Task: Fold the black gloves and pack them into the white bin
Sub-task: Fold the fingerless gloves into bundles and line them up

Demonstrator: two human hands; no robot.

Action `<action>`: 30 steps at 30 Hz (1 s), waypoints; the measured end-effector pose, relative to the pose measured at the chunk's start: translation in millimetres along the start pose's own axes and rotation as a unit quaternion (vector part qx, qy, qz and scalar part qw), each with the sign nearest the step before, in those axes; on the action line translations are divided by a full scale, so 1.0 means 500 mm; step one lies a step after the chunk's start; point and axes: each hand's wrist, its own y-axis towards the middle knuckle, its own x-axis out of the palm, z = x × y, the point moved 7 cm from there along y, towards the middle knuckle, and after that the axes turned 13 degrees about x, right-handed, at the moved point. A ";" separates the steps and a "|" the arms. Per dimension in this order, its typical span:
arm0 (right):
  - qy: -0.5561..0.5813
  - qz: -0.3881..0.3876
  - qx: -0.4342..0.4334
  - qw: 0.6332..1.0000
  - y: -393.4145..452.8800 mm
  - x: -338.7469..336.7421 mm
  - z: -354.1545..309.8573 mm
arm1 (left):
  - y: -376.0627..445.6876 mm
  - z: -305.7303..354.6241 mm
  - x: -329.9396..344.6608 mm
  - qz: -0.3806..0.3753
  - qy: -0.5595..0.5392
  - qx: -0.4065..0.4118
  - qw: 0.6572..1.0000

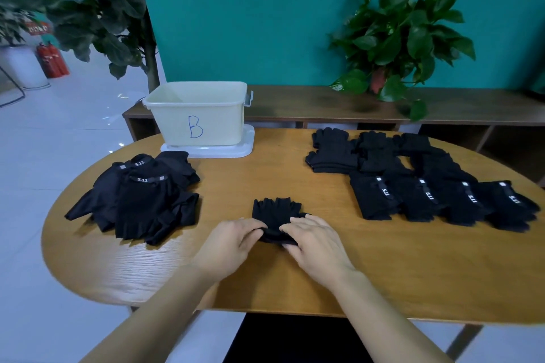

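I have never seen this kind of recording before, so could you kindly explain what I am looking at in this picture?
There is no machine here: a person wears a camera on the head, looking forward and down at their own bare hands. On the wooden table lies a loose heap of black gloves to the left, and neat rows of black gloves to the right. A white bin marked B stands at the far edge on its lid. The left hand and right hand pinch the near end of one black glove in the middle, apparently folding it.
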 end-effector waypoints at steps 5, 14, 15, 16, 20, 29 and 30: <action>0.184 0.050 0.113 0.975 0.033 -0.064 0.024 | 0.032 0.018 -0.057 0.082 -0.149 -0.055 0.984; 0.517 0.064 0.169 0.837 0.087 -0.187 0.034 | 0.104 0.077 -0.159 0.226 -0.332 -0.073 0.913; 0.525 0.066 0.169 0.832 0.090 -0.195 0.034 | 0.108 0.077 -0.163 0.229 -0.337 -0.077 0.910; 0.528 0.067 0.170 0.829 0.092 -0.201 0.034 | 0.113 0.077 -0.165 0.228 -0.337 -0.081 0.910; 0.526 0.085 0.175 0.828 0.100 -0.210 0.038 | 0.128 0.083 -0.172 0.241 -0.331 -0.080 0.909; 0.448 0.198 0.152 0.858 0.105 -0.234 0.000 | 0.152 0.124 -0.161 0.300 -0.288 -0.078 0.906; 0.430 0.190 0.132 0.873 0.106 -0.234 -0.012 | 0.157 0.134 -0.153 0.291 -0.321 -0.065 0.899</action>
